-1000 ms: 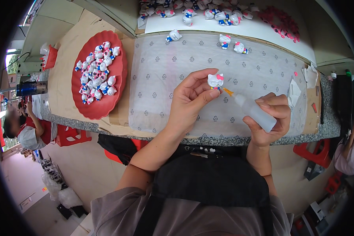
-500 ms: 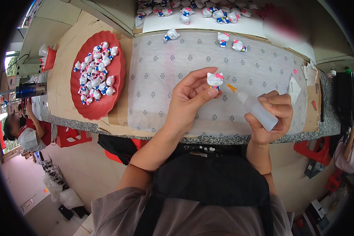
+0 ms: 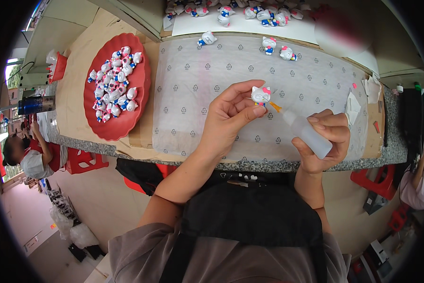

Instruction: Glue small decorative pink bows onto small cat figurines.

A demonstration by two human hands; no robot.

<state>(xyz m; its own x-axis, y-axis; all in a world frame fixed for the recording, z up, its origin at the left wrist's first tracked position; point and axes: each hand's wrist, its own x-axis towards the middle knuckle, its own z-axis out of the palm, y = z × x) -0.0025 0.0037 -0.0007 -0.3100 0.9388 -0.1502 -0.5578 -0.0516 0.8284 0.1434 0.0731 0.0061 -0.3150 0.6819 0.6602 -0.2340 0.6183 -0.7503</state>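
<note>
My left hand [image 3: 230, 118] pinches a small white cat figurine [image 3: 260, 95] with a pink bow between thumb and fingers, above a sheet of white printed paper [image 3: 197, 85]. My right hand [image 3: 322, 139] grips a translucent squeeze bottle [image 3: 306, 133]. Its orange nozzle [image 3: 275, 107] points at the lower right side of the figurine.
A red scalloped plate [image 3: 103, 129] heaped with several like figurines lies at the left on brown cardboard. More figurines [image 3: 268, 45] stand at the back of the paper and on a white sheet beyond. Paper scraps [image 3: 358, 106] lie at right. Other people sit at both sides.
Both hands have stayed nearly still. The nozzle tip remains at the figurine; the view has shifted slightly.
</note>
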